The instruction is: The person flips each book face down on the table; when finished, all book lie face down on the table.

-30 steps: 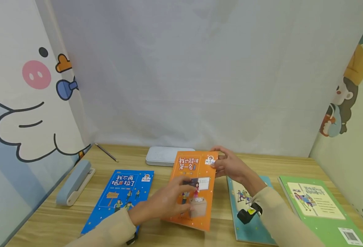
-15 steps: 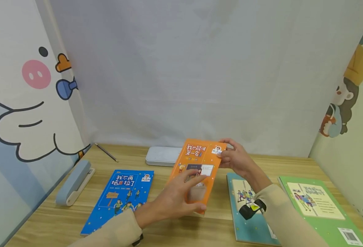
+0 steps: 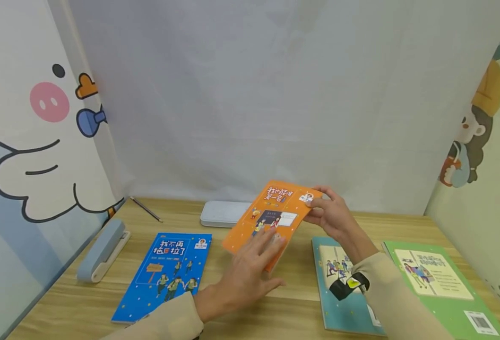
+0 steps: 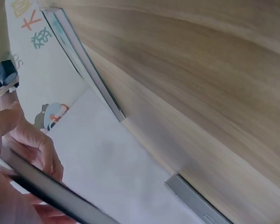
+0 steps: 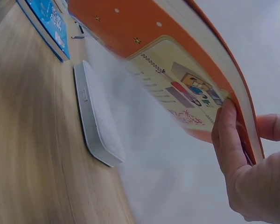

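Note:
My right hand (image 3: 335, 215) pinches the upper right corner of an orange book (image 3: 284, 200), thumb on the front cover and fingers behind. The book is tilted above the table; its back cover, with a pale picture panel, shows in the right wrist view, beside the same hand (image 5: 252, 168). Over the lower part of the front cover lies my left hand (image 3: 250, 274), its fingers fairly straight and the thumb spread apart. In the left wrist view the book (image 4: 60, 196) appears edge-on, close to the left fingers.
A blue book (image 3: 165, 274) and a light blue stapler (image 3: 103, 252) lie on the left. A pencil (image 3: 146, 209) and a pale pencil case (image 3: 224, 214) are at the back. On the right are a teal book (image 3: 343, 311) and a green book (image 3: 441, 288). A grey-white curtain (image 3: 275, 104) hangs behind.
The orange book has moved up and to the right with my right hand and has turned clockwise. My left hand has moved slightly right, its fingers staying over the cover's lower part.

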A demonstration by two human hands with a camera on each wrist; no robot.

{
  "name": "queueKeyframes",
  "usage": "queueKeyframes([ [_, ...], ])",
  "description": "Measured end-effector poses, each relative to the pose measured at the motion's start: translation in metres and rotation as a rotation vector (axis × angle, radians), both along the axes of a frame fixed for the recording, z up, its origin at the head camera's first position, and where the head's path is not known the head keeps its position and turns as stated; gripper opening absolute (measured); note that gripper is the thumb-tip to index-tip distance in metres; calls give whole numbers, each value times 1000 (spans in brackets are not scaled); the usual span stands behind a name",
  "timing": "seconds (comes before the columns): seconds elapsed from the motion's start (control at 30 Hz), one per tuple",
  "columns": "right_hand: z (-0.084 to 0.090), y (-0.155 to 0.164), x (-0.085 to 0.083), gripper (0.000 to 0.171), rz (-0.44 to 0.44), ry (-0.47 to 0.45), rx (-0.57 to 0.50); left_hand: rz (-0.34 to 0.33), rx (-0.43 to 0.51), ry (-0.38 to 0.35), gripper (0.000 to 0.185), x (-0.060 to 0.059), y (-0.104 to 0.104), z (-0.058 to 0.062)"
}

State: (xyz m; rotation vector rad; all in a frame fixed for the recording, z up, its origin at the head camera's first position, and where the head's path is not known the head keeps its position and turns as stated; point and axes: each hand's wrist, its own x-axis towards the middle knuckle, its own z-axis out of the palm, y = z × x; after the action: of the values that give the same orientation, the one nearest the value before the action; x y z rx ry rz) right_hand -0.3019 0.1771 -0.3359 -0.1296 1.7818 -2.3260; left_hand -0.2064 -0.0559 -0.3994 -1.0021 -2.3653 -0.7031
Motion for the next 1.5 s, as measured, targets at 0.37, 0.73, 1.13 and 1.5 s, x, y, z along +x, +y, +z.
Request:
queueKeyframes([
  [0.37,3,-3,3,27,-57,-74,-102,38,58,218,58,-13,1,-3],
  [0.73,4,-6,7,26,-83,-55,-42,-66,307,91,42,-18,0,2],
  [1.13,4,-12,6,42,-85,-26,15,-108,450,6,40,-22,-6,10],
  [1.5,5,-14,6,68,-74,57,164,-79,498,-49,36,-22,-7,13],
])
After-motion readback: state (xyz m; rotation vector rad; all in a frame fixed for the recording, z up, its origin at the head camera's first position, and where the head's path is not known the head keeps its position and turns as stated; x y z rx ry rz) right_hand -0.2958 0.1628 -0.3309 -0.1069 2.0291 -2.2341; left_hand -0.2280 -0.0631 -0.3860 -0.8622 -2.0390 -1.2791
